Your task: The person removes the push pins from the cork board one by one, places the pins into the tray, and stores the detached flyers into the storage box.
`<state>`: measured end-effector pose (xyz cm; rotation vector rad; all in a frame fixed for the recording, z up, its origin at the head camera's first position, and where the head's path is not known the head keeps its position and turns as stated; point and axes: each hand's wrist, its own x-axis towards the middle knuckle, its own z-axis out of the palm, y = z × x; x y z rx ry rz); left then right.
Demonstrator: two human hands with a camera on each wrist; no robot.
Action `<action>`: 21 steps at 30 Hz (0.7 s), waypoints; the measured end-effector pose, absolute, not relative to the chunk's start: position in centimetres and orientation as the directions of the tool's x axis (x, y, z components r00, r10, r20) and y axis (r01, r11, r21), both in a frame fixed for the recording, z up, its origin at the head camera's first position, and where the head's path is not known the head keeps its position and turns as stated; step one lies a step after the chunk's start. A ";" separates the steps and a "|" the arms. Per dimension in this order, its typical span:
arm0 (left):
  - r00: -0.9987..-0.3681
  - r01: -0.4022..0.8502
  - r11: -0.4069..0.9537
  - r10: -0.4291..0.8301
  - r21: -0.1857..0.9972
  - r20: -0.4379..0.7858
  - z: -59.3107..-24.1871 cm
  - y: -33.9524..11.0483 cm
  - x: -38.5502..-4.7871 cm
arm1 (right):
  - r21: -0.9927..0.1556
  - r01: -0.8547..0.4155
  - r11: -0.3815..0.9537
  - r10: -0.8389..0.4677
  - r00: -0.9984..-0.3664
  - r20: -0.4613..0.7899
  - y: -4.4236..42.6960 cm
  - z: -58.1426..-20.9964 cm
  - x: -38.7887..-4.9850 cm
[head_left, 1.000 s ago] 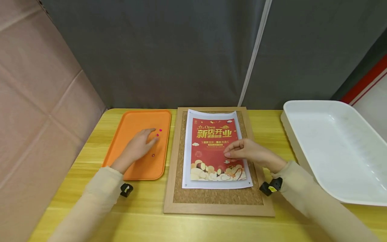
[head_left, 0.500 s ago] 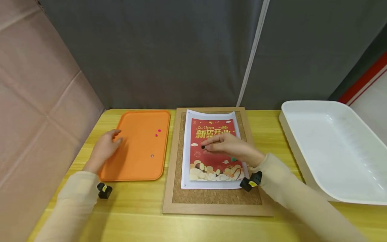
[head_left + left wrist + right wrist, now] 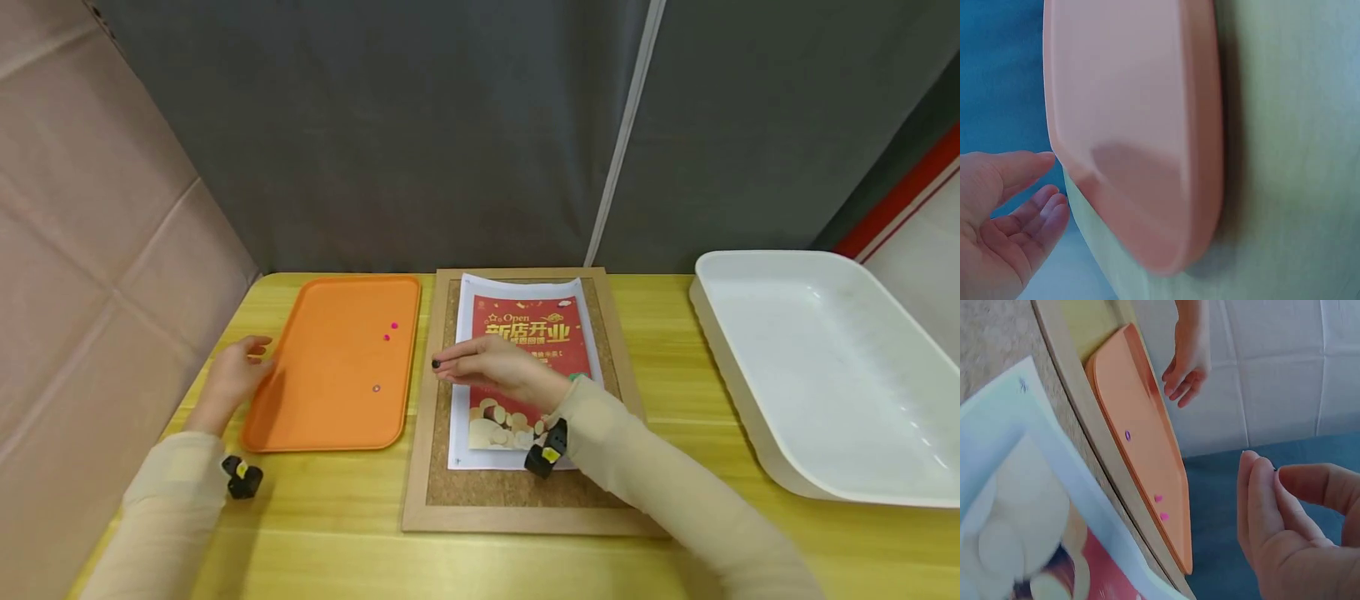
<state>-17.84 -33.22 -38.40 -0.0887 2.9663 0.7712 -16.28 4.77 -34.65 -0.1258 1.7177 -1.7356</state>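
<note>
Orange and shallow, a tray (image 3: 330, 358) lies on the yellow wooden table (image 3: 337, 517), with two small pink pieces (image 3: 394, 326) near its right edge and a tiny ring-like piece (image 3: 377, 388) nearer the front. Just beside the tray's left edge is the left hand (image 3: 228, 379), its fingers loosely bent and holding nothing; whether a fingertip touches the rim I cannot tell. The right hand (image 3: 498, 367) pinches a small black piece (image 3: 437, 363) between thumb and fingers, above the left side of the cork board (image 3: 498, 492). Too little of that piece shows to say exactly what it is.

On the board, inside its wooden frame, lies a white sheet printed as a red poster (image 3: 561, 354) with gold lettering; the right hand and forearm cover part of it. A bit of green (image 3: 576, 377) shows beside the right cuff. Well apart, to the right, stands a white tub (image 3: 847, 367). Behind the table hangs a dark grey curtain (image 3: 375, 133).
</note>
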 end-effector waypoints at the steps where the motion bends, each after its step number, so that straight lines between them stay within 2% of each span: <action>1: -0.995 -0.077 0.871 -0.038 0.485 -0.091 -38.5 -33.4 -17.8 | -0.909 0.406 0.093 -0.518 -0.760 -0.392 4.2 -34.8 -16.3; 6: -0.991 -0.102 0.864 -0.044 0.492 -0.127 -38.7 -34.0 -17.8 | -0.885 0.465 0.016 -0.536 -0.743 -0.400 1.9 -35.7 -16.3; 21: -0.990 -0.089 0.890 -0.029 0.447 -0.139 -40.1 -34.7 -18.1 | -0.855 0.516 -0.059 -0.528 -0.743 -0.411 -3.3 -38.5 -15.7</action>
